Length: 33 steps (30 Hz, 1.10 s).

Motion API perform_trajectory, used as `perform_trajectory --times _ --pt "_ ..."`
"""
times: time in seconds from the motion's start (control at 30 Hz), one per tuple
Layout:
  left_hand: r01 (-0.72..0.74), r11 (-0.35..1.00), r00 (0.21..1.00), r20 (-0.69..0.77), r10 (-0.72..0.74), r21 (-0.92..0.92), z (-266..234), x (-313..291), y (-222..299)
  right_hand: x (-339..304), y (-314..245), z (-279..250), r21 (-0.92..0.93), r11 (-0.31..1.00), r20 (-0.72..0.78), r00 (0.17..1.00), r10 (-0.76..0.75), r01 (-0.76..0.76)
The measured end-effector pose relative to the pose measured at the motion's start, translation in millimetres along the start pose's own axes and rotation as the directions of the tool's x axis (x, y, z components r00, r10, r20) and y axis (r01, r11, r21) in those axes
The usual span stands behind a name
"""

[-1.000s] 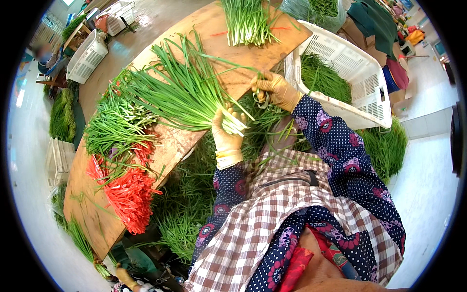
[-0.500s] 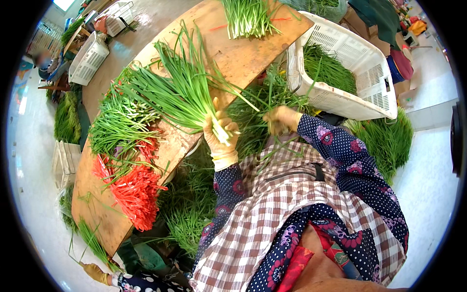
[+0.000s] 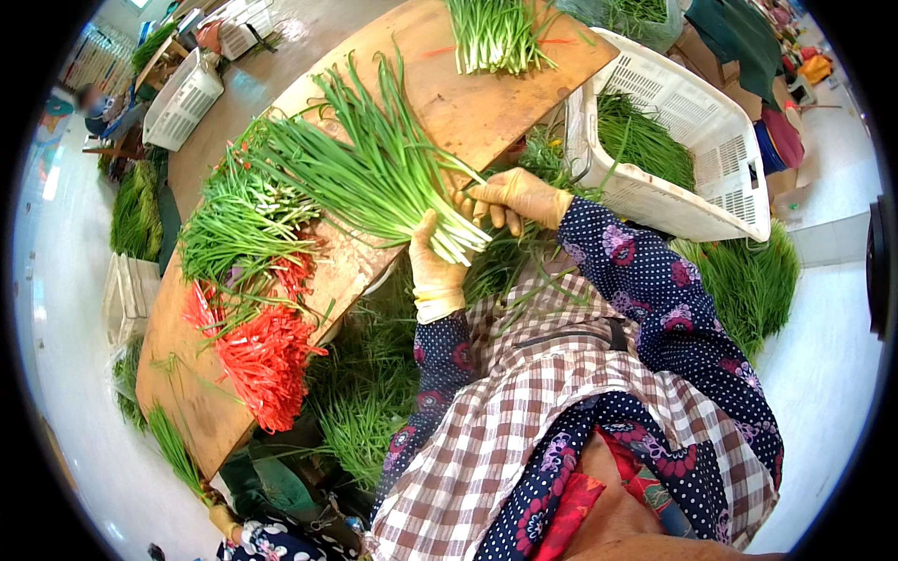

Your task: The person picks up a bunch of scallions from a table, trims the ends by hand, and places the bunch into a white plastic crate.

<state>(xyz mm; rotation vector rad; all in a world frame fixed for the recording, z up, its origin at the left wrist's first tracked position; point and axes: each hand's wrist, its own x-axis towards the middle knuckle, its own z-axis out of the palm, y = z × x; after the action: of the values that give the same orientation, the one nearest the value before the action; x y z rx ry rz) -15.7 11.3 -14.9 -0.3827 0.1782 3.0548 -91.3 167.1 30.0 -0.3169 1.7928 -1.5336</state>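
Chives (image 3: 374, 178) bunch gripped in left hand (image 3: 435, 266), right hand (image 3: 514, 198) half-curled at its stems, beside white crate (image 3: 673, 201).

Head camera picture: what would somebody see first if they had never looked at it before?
First, the big fan of green chives in the middle, gripped at its pale stem ends by the gloved left hand, with the gloved right hand touching those ends. Next, the bright red pile of ties lower left on the wooden board. A white crate of greens sits at right.
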Motion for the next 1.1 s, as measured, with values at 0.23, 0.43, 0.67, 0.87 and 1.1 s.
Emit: perform_trajectory --times 0.23,0.43,0.67,0.87,1.1 --pt "0.060 0.998 0.992 0.109 -0.063 0.036 0 -1 0 4 -7 15 -0.375 0.926 0.165 0.981 0.102 -0.033" --pt "0.032 0.988 0.997 0.065 -0.042 0.153 -2 4 -1 2 -16 22 -0.426 0.905 0.219 0.969 0.119 -0.015" --pt "0.093 0.994 0.992 0.075 -0.097 0.059 -1 1 -3 6 -2 10 0.038 0.998 -0.072 0.997 -0.042 0.045" --pt "0.110 0.989 0.974 0.187 -0.127 0.102 2 0 -5 7 -11 14 -0.147 0.976 -0.190 0.964 -0.189 0.162" --pt "0.101 0.993 0.995 0.002 -0.102 0.068 2 -8 -1 31 20 -5 -0.719 0.337 0.236 0.670 -0.704 0.607"
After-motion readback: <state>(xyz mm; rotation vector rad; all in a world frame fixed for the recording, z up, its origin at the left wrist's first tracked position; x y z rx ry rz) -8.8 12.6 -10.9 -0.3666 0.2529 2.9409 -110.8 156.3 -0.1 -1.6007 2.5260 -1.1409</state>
